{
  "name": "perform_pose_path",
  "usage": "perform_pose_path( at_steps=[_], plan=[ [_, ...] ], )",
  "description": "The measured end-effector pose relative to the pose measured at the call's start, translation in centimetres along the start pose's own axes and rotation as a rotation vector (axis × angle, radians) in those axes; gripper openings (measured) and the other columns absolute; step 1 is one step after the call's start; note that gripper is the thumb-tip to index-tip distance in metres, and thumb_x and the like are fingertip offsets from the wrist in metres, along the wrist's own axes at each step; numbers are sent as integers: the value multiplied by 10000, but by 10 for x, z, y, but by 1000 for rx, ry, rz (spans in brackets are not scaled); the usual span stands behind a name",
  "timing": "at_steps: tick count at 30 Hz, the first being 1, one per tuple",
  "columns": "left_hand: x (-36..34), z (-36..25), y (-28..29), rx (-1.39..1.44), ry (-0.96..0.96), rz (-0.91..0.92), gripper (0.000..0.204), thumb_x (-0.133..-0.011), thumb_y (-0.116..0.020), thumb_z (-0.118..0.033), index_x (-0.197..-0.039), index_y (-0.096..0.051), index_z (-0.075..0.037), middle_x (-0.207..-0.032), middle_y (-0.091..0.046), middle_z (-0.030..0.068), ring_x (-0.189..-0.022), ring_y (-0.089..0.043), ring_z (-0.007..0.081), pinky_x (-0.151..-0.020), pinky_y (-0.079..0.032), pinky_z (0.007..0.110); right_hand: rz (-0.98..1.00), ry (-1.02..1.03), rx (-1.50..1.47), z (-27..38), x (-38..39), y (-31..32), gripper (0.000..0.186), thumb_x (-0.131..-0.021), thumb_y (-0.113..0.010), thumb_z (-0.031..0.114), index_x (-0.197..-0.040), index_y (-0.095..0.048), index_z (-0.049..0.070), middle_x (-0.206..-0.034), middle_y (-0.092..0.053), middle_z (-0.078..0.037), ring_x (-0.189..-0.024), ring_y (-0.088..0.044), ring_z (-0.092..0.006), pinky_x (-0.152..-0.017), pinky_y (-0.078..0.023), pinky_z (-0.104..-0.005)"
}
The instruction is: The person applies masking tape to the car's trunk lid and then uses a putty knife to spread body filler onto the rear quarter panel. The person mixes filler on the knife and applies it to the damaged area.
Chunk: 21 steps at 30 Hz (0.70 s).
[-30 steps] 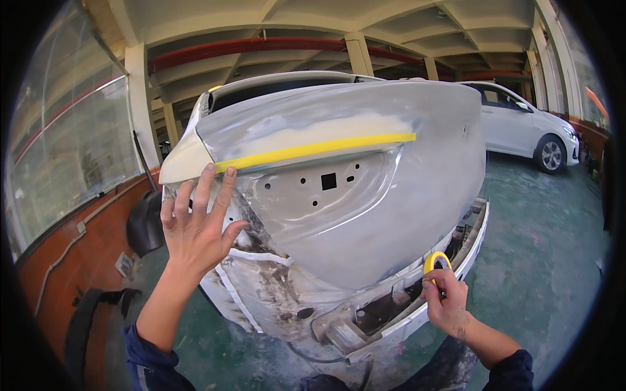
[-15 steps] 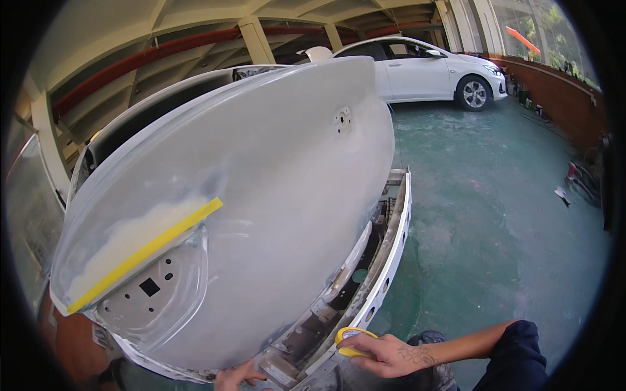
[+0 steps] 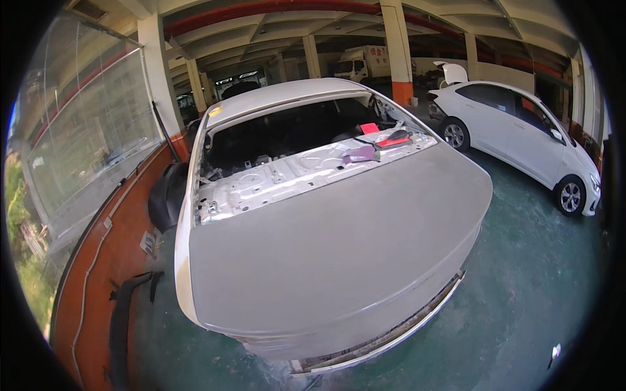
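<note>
Neither the left hand nor the right hand was in view, so I could not tell whether either was wide, narrow or holding anything. The grey trunk lid [image 3: 339,247] lay across the near end of the white car body [image 3: 280,91], its far edge beside a bare metal rear deck [image 3: 261,186]. On the right part of that deck lay a purple piece [image 3: 362,154] and a red-and-black item [image 3: 394,140]. The lid looked like stiff sheet metal, probably heavy and awkwardly broad; its smooth, dull face likely offered little grip and seemed easy to scratch. The best hold, I judged, was with 2 hands at the near edge, toward the left and right corners. A pale beam [image 3: 381,354] ran below that edge, above the green floor [image 3: 515,260].
</note>
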<state>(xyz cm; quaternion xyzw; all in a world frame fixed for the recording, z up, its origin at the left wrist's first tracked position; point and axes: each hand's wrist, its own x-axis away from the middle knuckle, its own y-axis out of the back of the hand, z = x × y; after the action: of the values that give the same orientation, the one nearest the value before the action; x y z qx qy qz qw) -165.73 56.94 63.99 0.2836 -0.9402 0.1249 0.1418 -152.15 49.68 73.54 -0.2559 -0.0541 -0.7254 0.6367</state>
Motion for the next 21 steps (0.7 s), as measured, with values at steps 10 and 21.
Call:
perform_pose_path(
  at_steps=[10,21],
  plan=[
    [-166,-174,-86,224,27,-183,209,-947,-690,-237,-943,-615,-42,-735,-651,43,-673,-601,174,-609,-499,374,84,31,530,130,9,231,544,-1033,-555,228,-1522,-383,61,-703,-559,-47,-584,-497,-119,-520,-417,-319],
    [-322,-315,-139,-386,-334,-674,237,-956,-696,-239,-966,-617,-15,-780,-664,76,-673,-625,176,-631,-491,315,210,361,974,325,-57,393,393,-1044,-550,304,-1338,-571,43,-603,-597,-54,-551,-564,-125,-515,-458,-320]
  ],
)
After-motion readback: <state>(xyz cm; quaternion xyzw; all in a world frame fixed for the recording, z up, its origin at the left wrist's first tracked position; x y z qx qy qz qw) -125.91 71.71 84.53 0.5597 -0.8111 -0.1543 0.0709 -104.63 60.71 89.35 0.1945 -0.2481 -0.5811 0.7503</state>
